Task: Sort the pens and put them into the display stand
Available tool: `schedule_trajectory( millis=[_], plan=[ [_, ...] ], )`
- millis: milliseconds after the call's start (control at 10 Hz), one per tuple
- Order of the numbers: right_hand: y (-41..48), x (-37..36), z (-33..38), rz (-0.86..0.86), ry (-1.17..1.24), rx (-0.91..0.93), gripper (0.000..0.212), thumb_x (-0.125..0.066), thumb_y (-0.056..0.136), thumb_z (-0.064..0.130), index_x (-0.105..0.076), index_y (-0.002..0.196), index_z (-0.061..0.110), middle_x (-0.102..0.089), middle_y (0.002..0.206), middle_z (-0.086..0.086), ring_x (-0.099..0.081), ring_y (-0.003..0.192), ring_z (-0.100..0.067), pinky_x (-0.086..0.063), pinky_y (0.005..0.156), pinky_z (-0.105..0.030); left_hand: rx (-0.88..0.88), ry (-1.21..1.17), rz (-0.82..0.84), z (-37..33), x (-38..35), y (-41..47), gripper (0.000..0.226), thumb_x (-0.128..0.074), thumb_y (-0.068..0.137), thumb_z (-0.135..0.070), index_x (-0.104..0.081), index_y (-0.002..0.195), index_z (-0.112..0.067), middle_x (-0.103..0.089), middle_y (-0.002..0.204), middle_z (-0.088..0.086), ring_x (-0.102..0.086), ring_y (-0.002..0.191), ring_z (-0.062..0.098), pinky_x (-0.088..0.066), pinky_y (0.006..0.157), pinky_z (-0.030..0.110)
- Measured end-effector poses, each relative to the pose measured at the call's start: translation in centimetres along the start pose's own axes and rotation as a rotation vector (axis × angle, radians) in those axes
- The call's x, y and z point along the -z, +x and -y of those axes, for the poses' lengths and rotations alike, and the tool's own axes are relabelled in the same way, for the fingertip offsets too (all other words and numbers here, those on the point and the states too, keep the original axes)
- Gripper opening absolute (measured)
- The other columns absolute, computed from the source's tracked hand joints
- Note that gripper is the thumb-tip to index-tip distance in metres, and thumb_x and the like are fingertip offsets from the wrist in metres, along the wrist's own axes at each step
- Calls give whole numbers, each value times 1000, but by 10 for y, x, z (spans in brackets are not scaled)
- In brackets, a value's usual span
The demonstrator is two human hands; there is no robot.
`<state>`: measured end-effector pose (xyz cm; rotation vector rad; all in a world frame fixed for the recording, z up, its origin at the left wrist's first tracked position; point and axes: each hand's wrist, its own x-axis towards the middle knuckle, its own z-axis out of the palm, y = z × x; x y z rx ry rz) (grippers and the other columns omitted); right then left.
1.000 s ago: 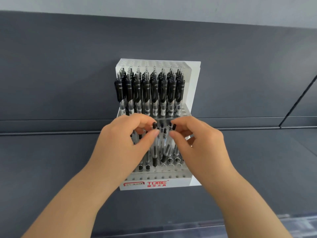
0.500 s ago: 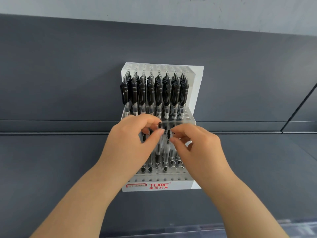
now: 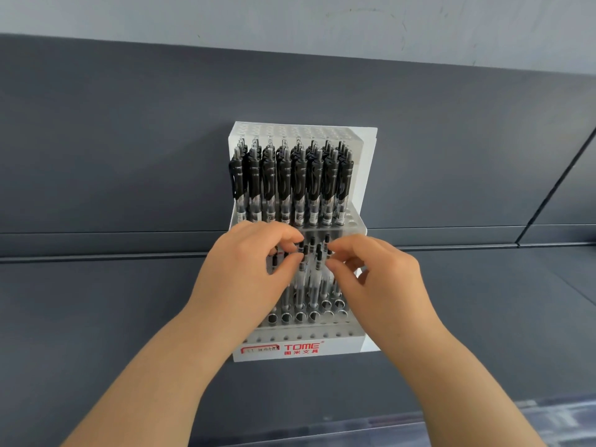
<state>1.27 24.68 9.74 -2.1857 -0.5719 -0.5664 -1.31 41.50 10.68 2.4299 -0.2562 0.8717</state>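
Though half hidden by fingers, plainly upright in the middle sockets of the lower tier: lower-tier pens (image 3: 310, 275), clear barrels, black ends up. Left hand (image 3: 245, 272): thumb and forefinger curled, pinching one of those pens near its top. Right hand (image 3: 377, 279): same kind of pinch on a neighbouring pen, fingertips just beside the left's. Other fingers tucked under, so can't tell what else they touch.

Sockets (image 3: 326, 305) at front right of that tier show as dark round holes. Above and behind: upper-tier pens (image 3: 292, 185), packed upright in rows across the tier, with black grips and clips.

All seated in display stand (image 3: 369, 175): white stepped plastic, perforated top plate, red TOME label (image 3: 301, 347) on the front lip. Stands on dark grey shelf (image 3: 96, 301), in front of grey back panel (image 3: 129, 140). Pale wall (image 3: 290, 17) above the panel. Clear plastic strip (image 3: 548, 417) along the shelf's near edge, bottom right.
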Motion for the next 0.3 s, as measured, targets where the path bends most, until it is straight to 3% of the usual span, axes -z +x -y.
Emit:
schedule_trajectory(
  millis=[100, 200, 300],
  plan=[
    [-3, -3, 0, 2, 0, -17, 17, -68, 84, 10, -69, 99, 17, -58, 79, 16, -53, 80, 4, -39, 68, -1, -68, 24, -39, 4, 2, -4, 12, -73, 78, -17, -69, 89, -22, -62, 81, -17, -52, 78, 6, -46, 72, 22],
    [-7, -5, 1, -16, -6, 0, 17, -69, 83, 10, -69, 98, 18, -59, 79, 15, -54, 83, -3, -40, 67, -3, -151, 57, -78, 7, 10, -7, 11, -60, 80, -25, -68, 87, -20, -64, 81, -12, -57, 77, 14, -51, 69, 36],
    [-14, -8, 5, -48, -28, 41, 17, -69, 82, 10, -69, 97, 18, -58, 79, 15, -54, 76, 1, -41, 66, -3, -196, 154, -64, 4, 14, -14, 15, -58, 82, -23, -68, 92, -18, -66, 82, -8, -59, 78, 20, -50, 66, 42]
  ],
)
